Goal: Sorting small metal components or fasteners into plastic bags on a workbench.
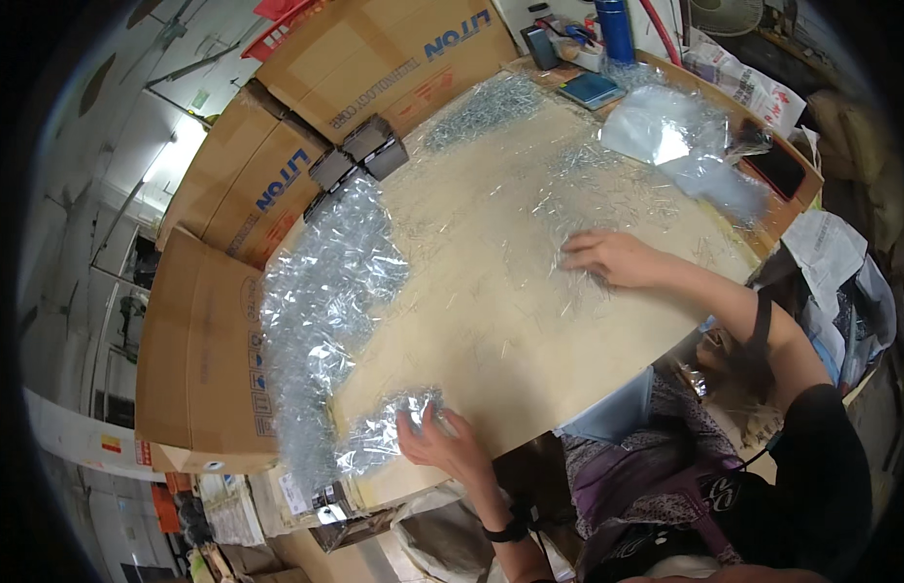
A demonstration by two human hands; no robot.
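My left hand (444, 447) is at the table's near left, its fingers spread at the edge of a small heap of shiny clear plastic pieces (370, 439). Farther right, my right hand (615, 258) reaches over the pale tabletop (461, 291) with fingers stretched to the left. Thin, silvery, needle-like pieces (646, 202) lie scattered around that hand. Its thumb is partly hidden, and I make out nothing held. A long mound of clear, glittering plastic pieces (335, 277) runs down the left side. Another pile of thin silvery pieces (486, 109) lies at the far edge.
Large cardboard boxes (204, 340) wall the left and back. Small dark grey blocks (369, 146) stand beside them. Clear plastic bags (651, 126), a dark blue flat device (590, 89), a phone (774, 165) and a blue bottle (615, 31) occupy the far right.
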